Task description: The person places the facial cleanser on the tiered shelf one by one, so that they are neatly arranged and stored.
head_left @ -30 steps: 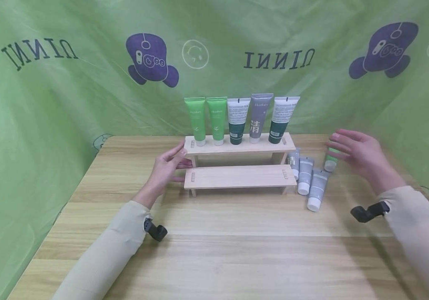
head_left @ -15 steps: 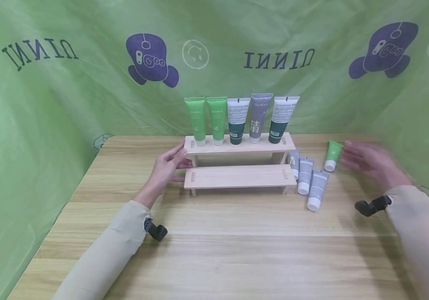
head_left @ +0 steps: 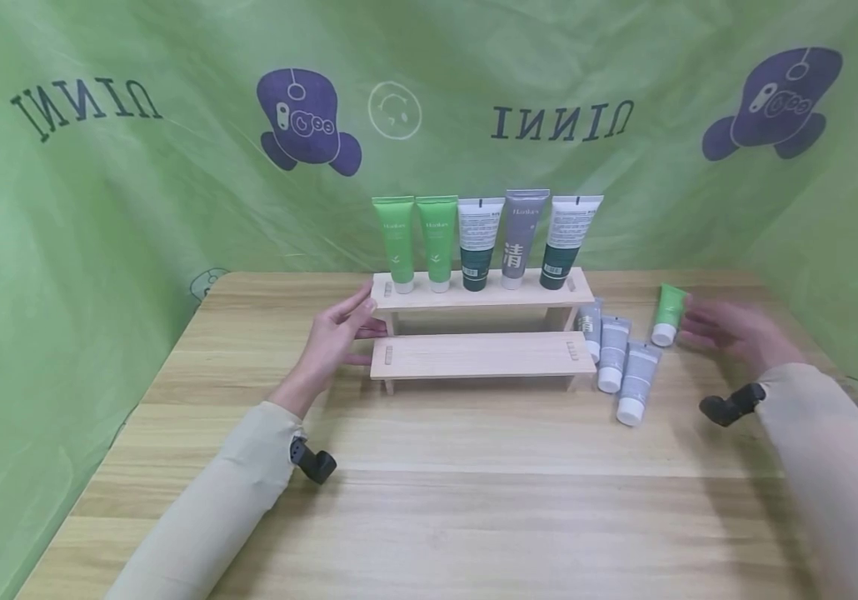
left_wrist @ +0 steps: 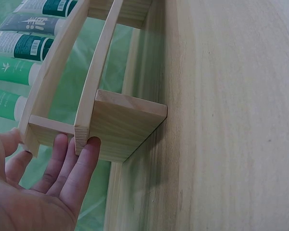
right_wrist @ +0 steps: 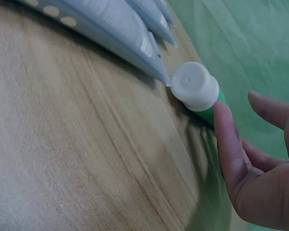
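Observation:
At the left end of a two-tier wooden display stand (head_left: pixel 483 354), my left hand (head_left: pixel 329 337) holds on, thumb at the upper board and other fingertips against its side and the lower board. On the upper tier, several squeeze tubes stand on their caps: two green tubes (head_left: pixel 440 243), two white-and-dark-green tubes (head_left: pixel 570 242) and a grey-purple tube (head_left: pixel 525 237). My right hand (head_left: pixel 732 329), blurred, is beside a small green tube (head_left: pixel 670 308) lying on the table. In the right wrist view its fingers are spread, one fingertip right at the green tube (right_wrist: pixel 209 113) below the white cap.
Three grey-blue tubes (head_left: pixel 636 379) with white caps lie in a slanted row by the stand's right end. The wooden table (head_left: pixel 429 517) meets a green printed curtain (head_left: pixel 429 50) at the back and sides. A small black camera (head_left: pixel 312 461) is on each wrist.
My right hand drew back rightward from over the green tube, then moved slightly left again beside it. My left hand stays at the stand. The view shifted slightly.

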`<state>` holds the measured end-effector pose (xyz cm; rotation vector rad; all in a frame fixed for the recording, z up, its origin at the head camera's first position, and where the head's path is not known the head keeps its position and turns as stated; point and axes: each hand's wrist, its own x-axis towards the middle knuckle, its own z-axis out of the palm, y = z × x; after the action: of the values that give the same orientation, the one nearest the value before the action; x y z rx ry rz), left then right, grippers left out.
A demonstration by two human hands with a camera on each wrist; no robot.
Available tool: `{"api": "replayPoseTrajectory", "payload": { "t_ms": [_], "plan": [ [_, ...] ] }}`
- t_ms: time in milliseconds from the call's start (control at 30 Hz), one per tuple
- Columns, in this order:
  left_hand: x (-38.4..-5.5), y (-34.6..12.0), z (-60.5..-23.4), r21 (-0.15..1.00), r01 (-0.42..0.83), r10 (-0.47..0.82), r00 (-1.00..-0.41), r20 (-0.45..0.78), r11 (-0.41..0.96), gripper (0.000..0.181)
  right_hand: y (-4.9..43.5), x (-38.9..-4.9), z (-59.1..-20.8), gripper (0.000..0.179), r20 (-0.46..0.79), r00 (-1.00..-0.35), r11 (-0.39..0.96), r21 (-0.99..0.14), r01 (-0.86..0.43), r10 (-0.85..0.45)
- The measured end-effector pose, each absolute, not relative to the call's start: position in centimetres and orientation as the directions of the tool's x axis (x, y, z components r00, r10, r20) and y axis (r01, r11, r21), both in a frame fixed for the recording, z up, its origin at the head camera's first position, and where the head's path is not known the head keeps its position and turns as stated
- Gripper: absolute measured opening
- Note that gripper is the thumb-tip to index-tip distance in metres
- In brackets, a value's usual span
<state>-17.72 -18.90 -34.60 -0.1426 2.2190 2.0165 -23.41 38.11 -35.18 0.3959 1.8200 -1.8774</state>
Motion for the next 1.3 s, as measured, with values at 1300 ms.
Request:
{"api": "replayPoseTrajectory", "payload": {
  "t_ms": [1300],
  "plan": [
    [-17.8,-18.8,-34.7,0.983,-0.167,0.030,-0.985,-0.169,0.073,0.055,34.4,-24.5,-35.6,0.057,-0.456,-0.862,0.325,-0.799,0.505,0.219]
  ]
}}
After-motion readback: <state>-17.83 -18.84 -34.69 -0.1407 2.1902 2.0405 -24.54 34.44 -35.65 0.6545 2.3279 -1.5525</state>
